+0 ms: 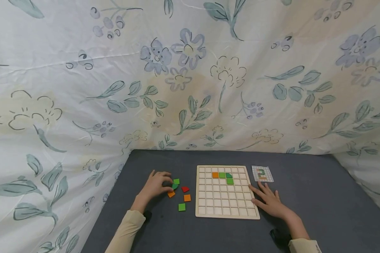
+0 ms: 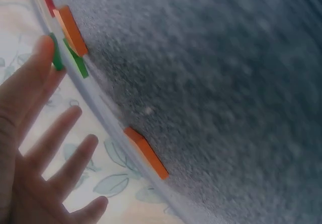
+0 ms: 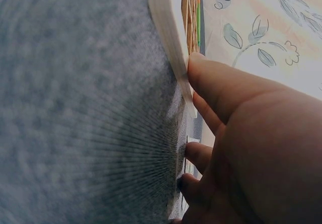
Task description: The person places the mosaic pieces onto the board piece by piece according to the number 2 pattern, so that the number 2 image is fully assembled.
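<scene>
In the head view my left hand (image 1: 156, 184) is at the loose tiles left of the board. Its thumb and index finger pinch a dark green tile with a rounded side (image 1: 175, 186), seen edge-on as a green tile (image 2: 57, 55) in the left wrist view; the other fingers stretch away. Around it lie a light green square tile (image 1: 176, 181), an orange tile (image 1: 171, 194) and a red tile (image 1: 185, 189). My right hand (image 1: 270, 202) rests at the right edge of the wooden grid board (image 1: 228, 216), thumb (image 3: 201, 68) touching the rim, fingers extended.
On the board sit an orange tile (image 1: 215, 175), a light green tile (image 1: 222, 175), a dark green rounded tile (image 1: 229, 175) and another green tile (image 1: 230, 181). A pattern card (image 1: 255, 171) lies beyond my right hand. Nearer are an orange square (image 1: 187, 198) and a green square (image 1: 182, 207).
</scene>
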The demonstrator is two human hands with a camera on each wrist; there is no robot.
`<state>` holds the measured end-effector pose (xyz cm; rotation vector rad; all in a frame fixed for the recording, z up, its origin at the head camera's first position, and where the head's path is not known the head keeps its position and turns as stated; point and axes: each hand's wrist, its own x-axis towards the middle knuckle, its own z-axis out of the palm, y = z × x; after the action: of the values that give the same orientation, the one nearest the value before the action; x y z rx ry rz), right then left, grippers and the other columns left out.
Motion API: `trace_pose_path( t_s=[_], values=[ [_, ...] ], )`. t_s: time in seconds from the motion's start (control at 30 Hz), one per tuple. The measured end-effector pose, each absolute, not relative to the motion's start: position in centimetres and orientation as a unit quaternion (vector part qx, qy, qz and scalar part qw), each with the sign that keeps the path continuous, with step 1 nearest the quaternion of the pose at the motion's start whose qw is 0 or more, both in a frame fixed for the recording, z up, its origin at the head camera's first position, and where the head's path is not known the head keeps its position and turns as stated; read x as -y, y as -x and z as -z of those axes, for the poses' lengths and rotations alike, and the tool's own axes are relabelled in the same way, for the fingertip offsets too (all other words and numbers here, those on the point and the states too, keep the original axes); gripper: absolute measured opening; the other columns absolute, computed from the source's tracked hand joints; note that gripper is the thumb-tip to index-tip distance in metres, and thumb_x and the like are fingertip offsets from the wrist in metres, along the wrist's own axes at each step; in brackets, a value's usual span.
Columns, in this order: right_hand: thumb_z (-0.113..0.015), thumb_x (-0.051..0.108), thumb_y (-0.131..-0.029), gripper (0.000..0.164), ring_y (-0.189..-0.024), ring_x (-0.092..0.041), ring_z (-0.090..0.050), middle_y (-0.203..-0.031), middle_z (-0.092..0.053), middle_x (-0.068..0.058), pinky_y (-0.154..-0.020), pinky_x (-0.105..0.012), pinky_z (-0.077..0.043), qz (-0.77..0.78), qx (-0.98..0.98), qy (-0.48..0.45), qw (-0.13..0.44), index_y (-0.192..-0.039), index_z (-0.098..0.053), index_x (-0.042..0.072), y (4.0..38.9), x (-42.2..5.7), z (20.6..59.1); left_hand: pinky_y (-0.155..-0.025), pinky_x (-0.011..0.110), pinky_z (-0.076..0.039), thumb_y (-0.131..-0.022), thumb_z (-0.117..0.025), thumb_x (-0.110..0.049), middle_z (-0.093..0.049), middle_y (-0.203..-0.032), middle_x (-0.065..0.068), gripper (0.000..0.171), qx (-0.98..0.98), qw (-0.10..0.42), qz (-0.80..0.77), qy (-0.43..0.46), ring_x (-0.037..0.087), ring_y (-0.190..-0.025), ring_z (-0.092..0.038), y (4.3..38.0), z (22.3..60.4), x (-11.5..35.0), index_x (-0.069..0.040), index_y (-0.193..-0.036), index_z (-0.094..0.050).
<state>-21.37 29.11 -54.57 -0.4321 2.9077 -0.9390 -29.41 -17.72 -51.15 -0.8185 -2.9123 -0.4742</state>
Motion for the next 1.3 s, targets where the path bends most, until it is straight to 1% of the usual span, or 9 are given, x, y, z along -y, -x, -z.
trace_pose_path(
  t_s=[0.13,0.37,0.63,1.0,1.3],
  values=[
    [-0.055,0.037,-0.092,0.058,-0.132,-0.058,-0.004,-0.148,-0.016,-0.031,-0.092,-0.079,0.005,0.306,-0.941,0.142,0.027,-0.142,-0.039,0.012,21.4,-29.1,54.5,-0.106,0.066,-0.018,-0.075,-0.075,-0.036,-0.058,-0.125,0.004,0.025,0.949,0.04,0.157,0.27,0.029,-0.118,-0.05,29.3,51.0,17.2,-0.024,-0.096,-0.072],
    [-0.055,0.037,-0.092,0.058,-0.132,-0.058,-0.005,-0.148,-0.016,-0.03,-0.092,-0.079,0.004,0.301,-0.942,0.144,0.024,-0.142,-0.039,0.012,21.5,-29.2,54.5,-0.106,0.065,-0.018,-0.074,-0.074,-0.039,-0.058,-0.125,0.003,0.025,0.949,0.042,0.152,0.274,0.029,-0.118,-0.05,29.3,50.9,16.2,-0.025,-0.095,-0.072],
    [-0.055,0.037,-0.092,0.058,-0.132,-0.058,-0.006,-0.148,-0.017,-0.031,-0.092,-0.079,0.004,0.296,-0.944,0.142,0.025,-0.142,-0.039,0.012,21.5,-29.1,54.4,-0.106,0.066,-0.019,-0.074,-0.073,-0.041,-0.058,-0.125,0.004,0.026,0.946,0.034,0.15,0.285,0.028,-0.119,-0.049,29.4,50.9,14.8,-0.025,-0.095,-0.073],
    [-0.055,0.036,-0.092,0.057,-0.131,-0.059,-0.007,-0.147,-0.017,-0.032,-0.092,-0.079,0.003,0.297,-0.943,0.145,0.023,-0.141,-0.04,0.011,21.3,-29.1,54.3,-0.108,0.064,-0.017,-0.075,-0.072,-0.041,-0.057,-0.126,0.003,0.025,0.941,0.026,0.164,0.295,0.027,-0.12,-0.049,29.2,50.7,13.4,-0.025,-0.095,-0.072],
    [-0.055,0.036,-0.092,0.057,-0.131,-0.059,-0.007,-0.147,-0.018,-0.032,-0.091,-0.08,0.002,0.297,-0.943,0.146,0.023,-0.141,-0.04,0.012,21.3,-29.0,54.4,-0.108,0.062,-0.019,-0.076,-0.071,-0.044,-0.056,-0.128,0.0,0.025,0.941,0.027,0.151,0.302,0.024,-0.121,-0.048,29.0,50.8,12.3,-0.028,-0.095,-0.071]
  ],
)
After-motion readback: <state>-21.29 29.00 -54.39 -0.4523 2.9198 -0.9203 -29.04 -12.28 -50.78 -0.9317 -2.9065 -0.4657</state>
